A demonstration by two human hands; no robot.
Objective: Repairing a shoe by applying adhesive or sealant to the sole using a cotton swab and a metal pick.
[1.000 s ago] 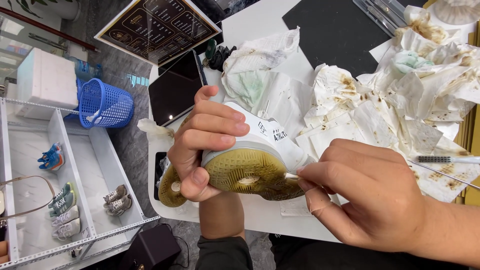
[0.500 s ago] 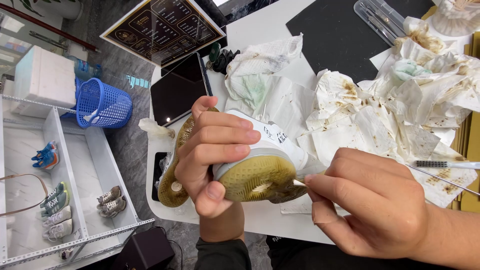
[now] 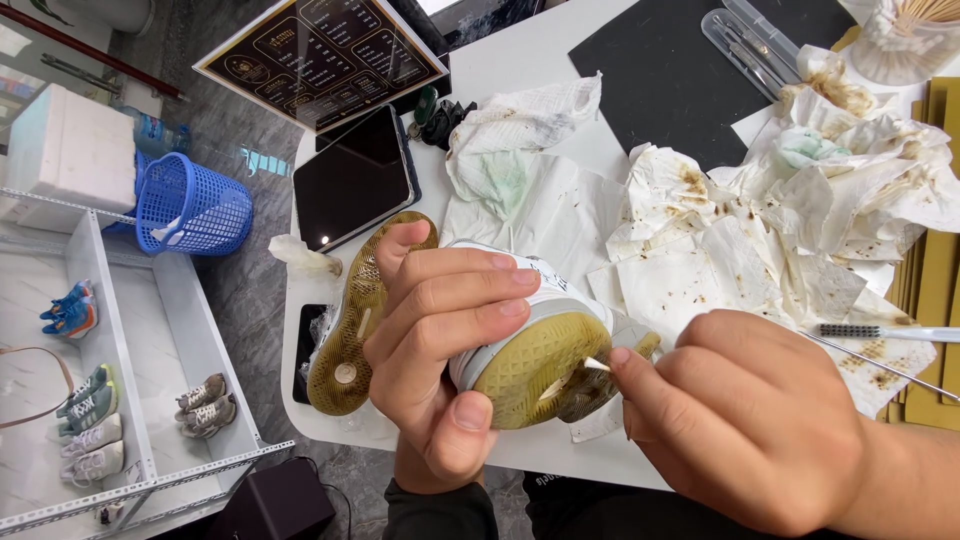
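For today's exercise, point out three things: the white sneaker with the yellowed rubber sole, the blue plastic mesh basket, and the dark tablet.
White sneaker with yellowed rubber sole [image 3: 535, 365], head view: on the sole.
Blue plastic mesh basket [image 3: 195, 210], head view: on its side wall.
Dark tablet [image 3: 352, 180], head view: on the screen.

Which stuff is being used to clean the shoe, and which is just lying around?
In use:
left hand gripping the white shoe, sole up
right hand pressing a small pick to the sole
stained wipes

Lying about:
second shoe
tablet
blue basket
brush
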